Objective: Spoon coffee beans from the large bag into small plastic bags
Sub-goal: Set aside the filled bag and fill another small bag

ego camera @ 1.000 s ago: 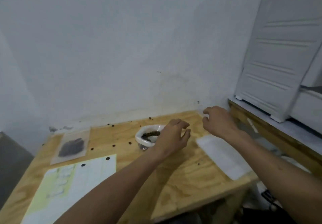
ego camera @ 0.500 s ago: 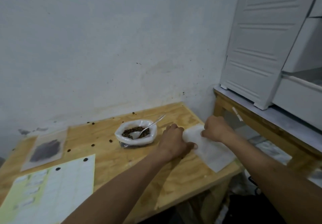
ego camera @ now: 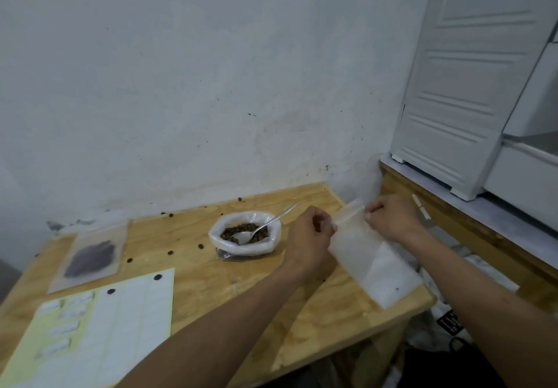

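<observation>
The large bag of coffee beans stands open on the wooden table, its white rim rolled down, with a metal spoon resting in the beans. Right of it, a small translucent plastic bag is lifted at its top edge. My left hand pinches the bag's left top corner and my right hand pinches the right top corner. Under it more flat white bags lie at the table's right edge. A filled small bag of beans lies flat at the far left.
Loose beans are scattered over the table. A yellow-and-white label sheet covers the front left. A white cabinet stands on a wooden bench to the right. A wall runs just behind the table.
Both hands went from reaching over the table to pinching the top corners of a small plastic bag, which is now raised off the stack. The left hand left the bean bag.
</observation>
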The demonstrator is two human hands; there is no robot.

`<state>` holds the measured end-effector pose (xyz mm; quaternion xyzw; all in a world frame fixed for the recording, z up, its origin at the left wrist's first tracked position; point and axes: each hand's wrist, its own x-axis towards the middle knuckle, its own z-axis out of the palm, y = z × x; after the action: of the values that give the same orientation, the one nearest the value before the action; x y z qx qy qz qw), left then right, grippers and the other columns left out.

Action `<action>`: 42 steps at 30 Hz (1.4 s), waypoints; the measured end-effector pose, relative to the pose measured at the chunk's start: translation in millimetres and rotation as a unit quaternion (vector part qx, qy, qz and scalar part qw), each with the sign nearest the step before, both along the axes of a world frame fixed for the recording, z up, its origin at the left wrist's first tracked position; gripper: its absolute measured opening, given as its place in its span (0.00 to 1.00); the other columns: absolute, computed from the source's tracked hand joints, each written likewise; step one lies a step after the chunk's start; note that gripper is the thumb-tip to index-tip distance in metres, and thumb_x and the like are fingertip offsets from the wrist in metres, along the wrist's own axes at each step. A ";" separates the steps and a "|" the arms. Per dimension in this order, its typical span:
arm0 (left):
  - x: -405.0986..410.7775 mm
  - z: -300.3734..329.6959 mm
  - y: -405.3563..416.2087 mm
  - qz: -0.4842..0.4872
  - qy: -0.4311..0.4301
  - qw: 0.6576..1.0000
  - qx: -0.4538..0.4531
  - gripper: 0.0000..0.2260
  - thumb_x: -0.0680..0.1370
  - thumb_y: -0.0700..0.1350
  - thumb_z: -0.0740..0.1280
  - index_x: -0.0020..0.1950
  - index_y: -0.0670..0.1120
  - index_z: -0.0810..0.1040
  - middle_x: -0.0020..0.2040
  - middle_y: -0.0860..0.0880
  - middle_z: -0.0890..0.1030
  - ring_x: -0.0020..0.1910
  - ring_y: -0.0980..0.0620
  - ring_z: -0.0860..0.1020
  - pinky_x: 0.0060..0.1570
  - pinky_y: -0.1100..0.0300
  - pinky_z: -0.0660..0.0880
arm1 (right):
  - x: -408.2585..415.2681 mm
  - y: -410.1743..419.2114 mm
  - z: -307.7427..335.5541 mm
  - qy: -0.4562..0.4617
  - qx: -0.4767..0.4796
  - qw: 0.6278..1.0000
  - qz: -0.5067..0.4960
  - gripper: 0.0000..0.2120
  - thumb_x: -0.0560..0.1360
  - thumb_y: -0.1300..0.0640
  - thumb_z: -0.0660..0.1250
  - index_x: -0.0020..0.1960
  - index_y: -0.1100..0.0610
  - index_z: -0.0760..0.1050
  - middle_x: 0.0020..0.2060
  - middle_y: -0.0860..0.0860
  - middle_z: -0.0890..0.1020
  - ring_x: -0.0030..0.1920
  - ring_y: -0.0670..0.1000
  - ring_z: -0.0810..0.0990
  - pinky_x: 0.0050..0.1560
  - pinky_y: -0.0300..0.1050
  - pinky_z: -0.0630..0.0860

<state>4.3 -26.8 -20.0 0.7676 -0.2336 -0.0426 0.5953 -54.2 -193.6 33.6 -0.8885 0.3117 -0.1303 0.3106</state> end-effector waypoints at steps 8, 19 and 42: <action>19.6 34.4 12.3 0.032 0.048 0.992 -0.113 0.06 0.74 0.35 0.75 0.44 0.42 0.79 0.36 0.43 0.81 0.33 0.47 0.81 0.36 0.54 0.81 | 18.2 18.2 25.8 -0.061 0.030 0.997 0.032 0.18 0.77 0.59 0.69 0.66 0.58 0.76 0.57 0.55 0.82 0.60 0.55 0.79 0.54 0.42 0.73; 33.2 72.6 57.3 0.089 -0.050 0.980 -0.171 0.04 0.75 0.38 0.75 0.43 0.42 0.81 0.38 0.44 0.84 0.38 0.48 0.82 0.43 0.52 0.82 | 42.2 71.6 66.9 -0.151 0.027 0.987 0.038 0.31 0.75 0.31 0.63 0.33 0.59 0.76 0.30 0.54 0.80 0.35 0.58 0.80 0.40 0.49 0.73; 61.5 105.8 143.2 0.095 -0.073 0.993 0.002 0.09 0.79 0.41 0.70 0.57 0.39 0.84 0.41 0.44 0.86 0.37 0.51 0.84 0.43 0.57 0.84 | 92.1 139.3 70.6 -0.197 0.110 0.928 0.296 0.13 0.80 0.50 0.69 0.42 0.58 0.82 0.37 0.52 0.86 0.38 0.49 0.85 0.44 0.42 0.82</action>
<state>65.8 116.4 85.9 0.7886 -0.2028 0.0698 0.5763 37.9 -54.3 104.2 -0.8573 -0.0202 -0.1699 0.4856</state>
